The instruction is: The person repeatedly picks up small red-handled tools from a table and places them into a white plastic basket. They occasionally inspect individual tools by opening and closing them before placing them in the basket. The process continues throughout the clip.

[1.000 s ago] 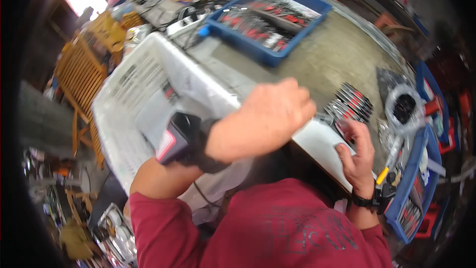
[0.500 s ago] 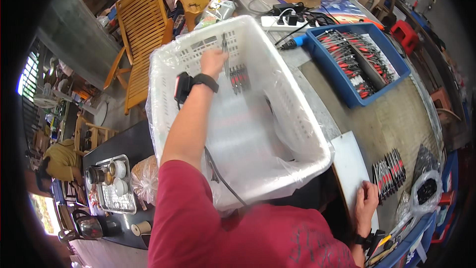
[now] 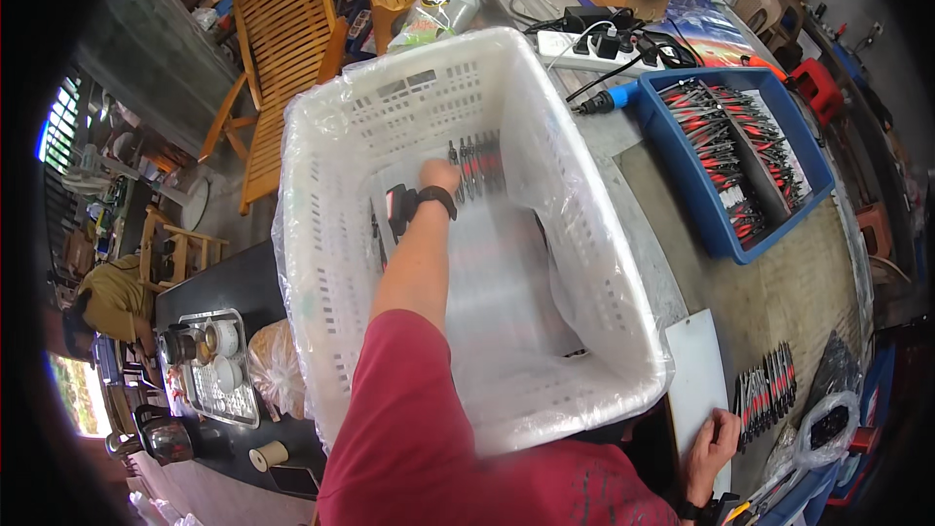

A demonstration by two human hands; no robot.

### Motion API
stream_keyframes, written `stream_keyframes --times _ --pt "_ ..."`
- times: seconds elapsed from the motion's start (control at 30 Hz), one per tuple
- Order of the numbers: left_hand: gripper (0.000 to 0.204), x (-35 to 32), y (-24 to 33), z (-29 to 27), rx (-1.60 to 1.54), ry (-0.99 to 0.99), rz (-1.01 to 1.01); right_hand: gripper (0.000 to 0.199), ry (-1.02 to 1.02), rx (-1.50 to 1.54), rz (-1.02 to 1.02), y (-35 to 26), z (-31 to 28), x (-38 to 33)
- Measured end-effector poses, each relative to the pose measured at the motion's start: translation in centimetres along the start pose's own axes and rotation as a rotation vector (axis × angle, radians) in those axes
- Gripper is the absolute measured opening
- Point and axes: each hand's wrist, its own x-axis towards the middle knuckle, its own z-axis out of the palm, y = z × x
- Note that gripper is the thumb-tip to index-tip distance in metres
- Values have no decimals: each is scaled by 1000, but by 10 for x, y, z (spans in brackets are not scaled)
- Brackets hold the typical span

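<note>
**L hand (image 3: pixel 440 175) deep in wht crate (image 3: pixel 599 234), R hand (image 3: pixel 716 440) by wht board (image 3: pixel 695 360)**

Desk (image 3: pixel 779 302) runs down R side of frame, top to lower R. Crate, ctr of frame, stands beside it, lined w/ clear plastic. Blue tray (image 3: pixel 696 200), upper R, sits on desk; divider down its middle, red-&-blk hand tools piled both sides. Board, lower R, lies along desk's near edge.

L arm reaches into crate; hand is near far end, just L of a row of red-&-blk tools (image 3: pixel 479 168) lying side by side, approx upper ctr. Its fingers are mostly hidden, so can't tell if that grip is pinching anything. R hand is at board's R edge, lower R, fingers loosely curled; can't tell if that grip is pressed together. Just beside it, on desk, a 2nd tool row (image 3: pixel 765 394), same colors.
</note>
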Motion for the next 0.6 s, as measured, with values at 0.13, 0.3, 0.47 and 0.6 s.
stream_keyframes --times 0.13,0.3,0.47,0.6 --pt "25 -3 0 8 -49 34 -25 8 18 -30 -25 1 2 1" --pt "24 -11 6 2 -46 59 -37 9 16 -17 -13 3 3 0" --pt "23 -23 23 -12 -7 74 -67 8 22 -19 -20 4 4 0" --pt "23 -30 35 -18 15 95 -122 8 5 -31 4 3 2 0"
